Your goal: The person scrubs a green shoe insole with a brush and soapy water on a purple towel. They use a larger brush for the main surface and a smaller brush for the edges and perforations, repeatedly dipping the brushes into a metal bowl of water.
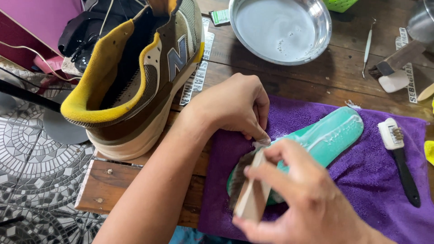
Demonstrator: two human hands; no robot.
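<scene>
Right hand [312, 199]: nearest the camera, closed around a wood-backed brush [250, 192], bristles turned down onto the heel end of the insole.
Left hand [233, 106]: just beyond, fingers curled and pressed together, tips pinning the insole near its middle; the arm crosses in from the near left.
Insole [332, 133]: teal, lying flat on the towel, toe pointing far right; a whitish foamy film covers the toe half, so by my judgement that part has been soaped, while the heel end sits under the brush and cannot be read.
Towel [361, 180]: purple, spread on the near right of the surface, under the insole.
Small brush [400, 156]: white head, black handle, idle on the towel to the right, apart from both hands.
Surface [325, 77]: dark wooden planks.
Shoe [135, 77]: brown and tan with yellow lining, propped upright at far left, insole out; its sole looks dry, so judged not yet scrubbed.
Bowl [280, 29]: metal, far centre, holding cloudy water.
Pick [367, 47]: thin metal tool lying right of the bowl.
</scene>
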